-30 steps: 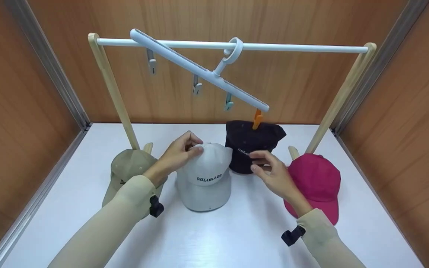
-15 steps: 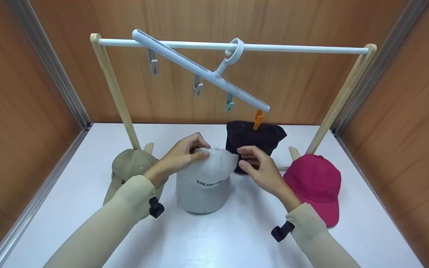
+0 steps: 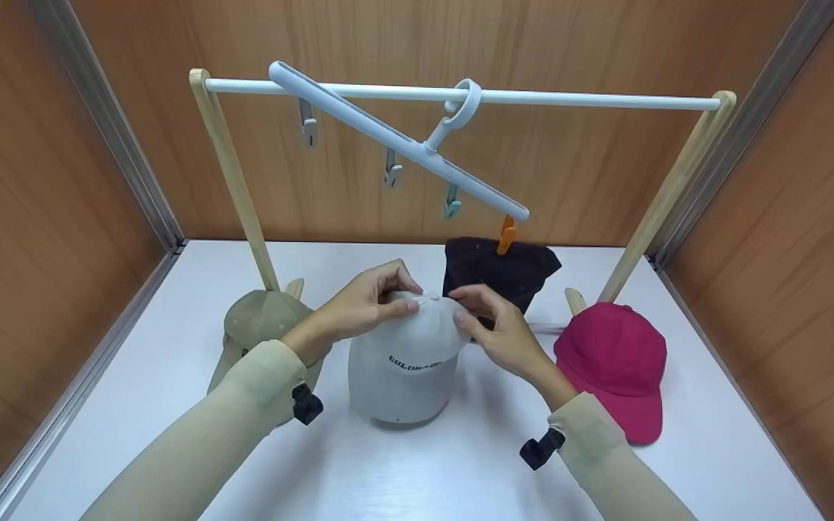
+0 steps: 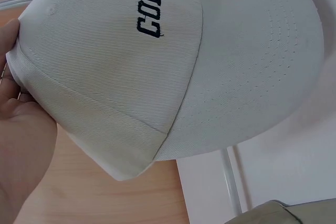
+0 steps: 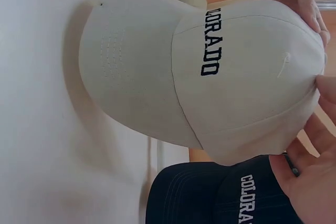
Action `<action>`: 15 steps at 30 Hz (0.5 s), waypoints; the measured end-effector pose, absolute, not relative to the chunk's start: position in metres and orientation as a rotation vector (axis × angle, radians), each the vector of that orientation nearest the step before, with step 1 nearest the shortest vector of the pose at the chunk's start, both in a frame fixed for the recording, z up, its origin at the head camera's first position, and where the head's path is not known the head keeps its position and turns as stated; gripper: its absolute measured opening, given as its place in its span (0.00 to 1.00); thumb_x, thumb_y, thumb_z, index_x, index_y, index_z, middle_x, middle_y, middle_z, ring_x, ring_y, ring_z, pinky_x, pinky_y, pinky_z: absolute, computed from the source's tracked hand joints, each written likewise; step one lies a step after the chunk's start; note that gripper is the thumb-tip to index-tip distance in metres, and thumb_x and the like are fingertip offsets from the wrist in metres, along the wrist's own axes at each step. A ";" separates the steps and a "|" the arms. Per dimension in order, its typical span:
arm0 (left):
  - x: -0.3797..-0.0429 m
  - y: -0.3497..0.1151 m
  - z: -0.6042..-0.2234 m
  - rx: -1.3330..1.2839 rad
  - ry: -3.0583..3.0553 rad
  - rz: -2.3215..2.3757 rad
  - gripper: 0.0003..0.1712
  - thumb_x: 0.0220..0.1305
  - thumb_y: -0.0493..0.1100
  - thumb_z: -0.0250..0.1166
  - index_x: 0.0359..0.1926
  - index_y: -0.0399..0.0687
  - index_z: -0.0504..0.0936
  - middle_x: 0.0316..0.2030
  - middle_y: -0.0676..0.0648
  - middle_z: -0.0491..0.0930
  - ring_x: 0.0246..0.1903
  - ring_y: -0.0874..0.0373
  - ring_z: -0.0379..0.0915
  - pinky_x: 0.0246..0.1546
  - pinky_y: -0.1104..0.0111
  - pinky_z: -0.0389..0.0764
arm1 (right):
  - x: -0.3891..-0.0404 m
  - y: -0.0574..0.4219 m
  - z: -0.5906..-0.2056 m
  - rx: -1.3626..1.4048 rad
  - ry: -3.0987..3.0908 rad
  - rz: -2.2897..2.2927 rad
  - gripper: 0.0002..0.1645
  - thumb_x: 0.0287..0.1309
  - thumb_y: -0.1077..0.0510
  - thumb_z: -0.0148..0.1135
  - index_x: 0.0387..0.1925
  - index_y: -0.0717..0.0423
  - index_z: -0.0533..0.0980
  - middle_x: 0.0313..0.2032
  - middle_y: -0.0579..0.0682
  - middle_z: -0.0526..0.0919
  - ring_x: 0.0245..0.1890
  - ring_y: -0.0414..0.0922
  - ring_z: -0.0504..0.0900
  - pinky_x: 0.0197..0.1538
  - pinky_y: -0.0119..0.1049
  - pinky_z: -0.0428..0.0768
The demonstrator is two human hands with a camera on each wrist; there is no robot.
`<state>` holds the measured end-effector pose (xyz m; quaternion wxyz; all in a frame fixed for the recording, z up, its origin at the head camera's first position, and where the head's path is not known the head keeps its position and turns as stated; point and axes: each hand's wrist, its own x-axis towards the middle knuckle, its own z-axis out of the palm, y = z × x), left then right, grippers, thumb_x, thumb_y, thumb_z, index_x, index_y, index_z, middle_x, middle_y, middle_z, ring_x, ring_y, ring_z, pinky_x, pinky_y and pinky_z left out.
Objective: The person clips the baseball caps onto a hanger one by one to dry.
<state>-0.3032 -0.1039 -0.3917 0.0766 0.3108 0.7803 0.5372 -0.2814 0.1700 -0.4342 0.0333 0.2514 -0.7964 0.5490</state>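
A pale grey-white baseball cap with dark COLORADO lettering is held up at the middle, brim downward and toward me. My left hand pinches the upper left of its crown between thumb and fingers. On the crown's right side, my right hand grips the edge, its thumb on the outer cloth and fingers behind. Close behind the right hand hangs a black cap, held by an orange clip. The cap's inside is hidden in every view.
A pale blue hanger with several clips slants from a white rod on wooden posts. A khaki cap lies left and a magenta cap right on the white table. Wooden walls enclose it.
My right hand has moved left from beside the black cap onto the white cap's crown. The left hand has shifted slightly right and down, and the cap has tipped toward me.
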 end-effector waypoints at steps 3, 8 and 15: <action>-0.303 -0.104 -0.393 0.922 2.349 1.598 0.12 0.74 0.41 0.69 0.52 0.43 0.79 0.50 0.44 0.83 0.46 0.52 0.76 0.51 0.61 0.83 | -0.281 0.171 -0.434 0.758 -2.450 1.698 0.15 0.76 0.56 0.64 0.59 0.53 0.80 0.51 0.52 0.85 0.55 0.51 0.84 0.57 0.45 0.86; -0.301 -0.104 -0.394 0.892 2.388 1.575 0.12 0.73 0.42 0.71 0.51 0.46 0.80 0.50 0.46 0.83 0.47 0.52 0.77 0.55 0.60 0.83 | -0.280 0.172 -0.430 0.755 -2.457 1.684 0.12 0.75 0.56 0.65 0.55 0.52 0.82 0.48 0.51 0.85 0.49 0.50 0.84 0.52 0.40 0.87; -0.302 -0.103 -0.396 0.885 2.423 1.526 0.11 0.71 0.41 0.72 0.50 0.48 0.81 0.49 0.48 0.84 0.47 0.52 0.78 0.56 0.57 0.83 | -0.282 0.177 -0.425 0.771 -2.493 1.648 0.11 0.74 0.56 0.67 0.54 0.52 0.83 0.47 0.51 0.86 0.45 0.51 0.84 0.45 0.38 0.89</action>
